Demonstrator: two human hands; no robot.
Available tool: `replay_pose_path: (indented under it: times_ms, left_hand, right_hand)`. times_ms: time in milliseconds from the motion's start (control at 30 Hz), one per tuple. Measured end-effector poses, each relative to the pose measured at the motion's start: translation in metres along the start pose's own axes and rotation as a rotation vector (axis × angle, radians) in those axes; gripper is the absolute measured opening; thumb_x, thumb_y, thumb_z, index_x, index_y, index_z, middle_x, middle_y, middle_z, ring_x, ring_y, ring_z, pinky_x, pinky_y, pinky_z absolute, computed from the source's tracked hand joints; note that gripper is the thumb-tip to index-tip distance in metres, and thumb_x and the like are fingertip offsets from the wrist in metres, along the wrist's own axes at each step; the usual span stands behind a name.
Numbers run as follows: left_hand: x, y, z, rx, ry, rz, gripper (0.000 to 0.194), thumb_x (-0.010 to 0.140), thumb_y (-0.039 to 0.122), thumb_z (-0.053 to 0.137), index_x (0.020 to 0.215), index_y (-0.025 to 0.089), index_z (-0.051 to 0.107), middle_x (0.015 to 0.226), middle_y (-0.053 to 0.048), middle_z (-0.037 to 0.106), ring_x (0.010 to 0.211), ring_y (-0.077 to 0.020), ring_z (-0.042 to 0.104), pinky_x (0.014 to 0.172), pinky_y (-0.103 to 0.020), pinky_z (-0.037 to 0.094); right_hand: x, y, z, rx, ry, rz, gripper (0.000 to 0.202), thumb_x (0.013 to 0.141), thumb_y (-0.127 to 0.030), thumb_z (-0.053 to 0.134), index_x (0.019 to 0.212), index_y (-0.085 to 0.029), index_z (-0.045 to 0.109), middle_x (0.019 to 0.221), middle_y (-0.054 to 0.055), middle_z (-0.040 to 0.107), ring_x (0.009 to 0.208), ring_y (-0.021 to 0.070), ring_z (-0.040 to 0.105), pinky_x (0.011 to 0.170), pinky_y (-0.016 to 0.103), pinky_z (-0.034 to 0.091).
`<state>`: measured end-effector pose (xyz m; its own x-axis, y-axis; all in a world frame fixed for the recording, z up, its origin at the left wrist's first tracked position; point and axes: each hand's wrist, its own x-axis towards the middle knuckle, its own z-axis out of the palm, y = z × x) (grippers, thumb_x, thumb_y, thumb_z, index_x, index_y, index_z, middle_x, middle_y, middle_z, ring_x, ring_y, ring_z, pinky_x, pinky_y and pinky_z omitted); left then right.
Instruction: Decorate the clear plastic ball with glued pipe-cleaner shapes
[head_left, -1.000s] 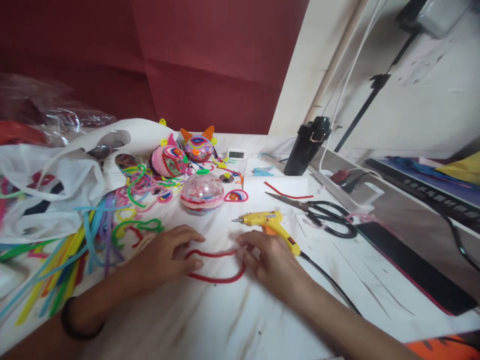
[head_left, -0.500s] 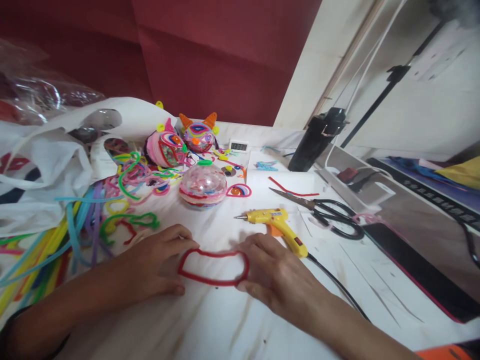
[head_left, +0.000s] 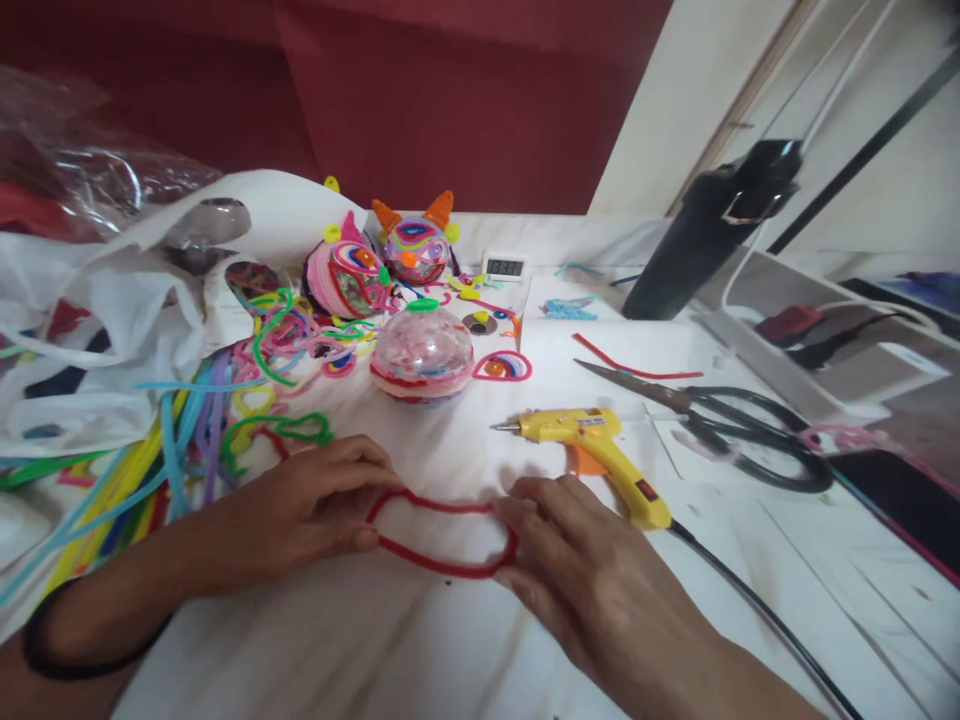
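Observation:
A closed loop of red pipe cleaner point(head_left: 442, 571) lies low over the white marbled table, one end in each hand. My left hand point(head_left: 315, 510) grips its left end between thumb and fingers. At the right end, my right hand point(head_left: 581, 560) has its fingers and thumb around the curve. Beyond the loop sits a clear ball point(head_left: 422, 350) wrapped below in pink and red, with an eye-shaped piece point(head_left: 502, 368) at its right. A yellow glue gun point(head_left: 577, 427) lies just past my right hand.
Scissors point(head_left: 697, 400) and a red strip point(head_left: 630, 365) lie at the right, near a black bottle point(head_left: 705, 235). Two decorated balls point(head_left: 346, 278) point(head_left: 415, 248) stand at the back beside a small timer point(head_left: 505, 266). Colourful pipe cleaners point(head_left: 161, 470) and a white bag point(head_left: 97, 350) fill the left.
The loop looks longer and flatter, with its right end more rounded. The camera view has shifted, so the glue gun and scissors appear nearer and further right.

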<state>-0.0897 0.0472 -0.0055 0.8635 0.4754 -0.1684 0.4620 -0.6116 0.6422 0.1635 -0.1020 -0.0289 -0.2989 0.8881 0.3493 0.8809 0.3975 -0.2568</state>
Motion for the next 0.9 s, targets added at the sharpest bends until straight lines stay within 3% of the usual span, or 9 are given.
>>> replay_pose_path:
  times_ms: [300,700,900]
  left_hand:
    - [0.000,0.001,-0.003,-0.053,-0.004,-0.098,0.030,0.085,0.038,0.066,0.115,0.033,0.069,0.113,0.001,0.063,0.104,-0.0216,0.058,0.091,-0.029,0.045]
    - [0.000,-0.005,0.007,0.032,-0.008,-0.154,0.030,0.084,0.045,0.067,0.112,0.036,0.068,0.109,0.001,0.061,0.100,-0.0208,0.057,0.086,-0.028,0.045]
    - [-0.001,-0.005,0.010,0.072,0.026,-0.098,0.031,0.085,0.043,0.067,0.115,0.035,0.066,0.109,0.002,0.062,0.099,-0.0202,0.058,0.084,-0.028,0.045]
  right_hand:
    - [-0.007,0.006,0.014,-0.143,-0.005,-0.049,0.033,0.092,-0.031,0.057,0.121,-0.017,0.064,0.120,0.014,0.065,0.100,0.0308,0.062,0.077,0.044,0.061]
    - [-0.005,0.005,0.015,-0.001,0.067,0.063,0.031,0.098,-0.029,0.046,0.116,-0.013,0.066,0.114,0.014,0.066,0.094,0.0276,0.061,0.079,0.042,0.059]
    - [0.004,0.006,0.004,0.073,0.052,0.055,0.028,0.097,-0.023,0.047,0.111,-0.009,0.067,0.105,0.015,0.067,0.088,0.0255,0.062,0.073,0.039,0.060]
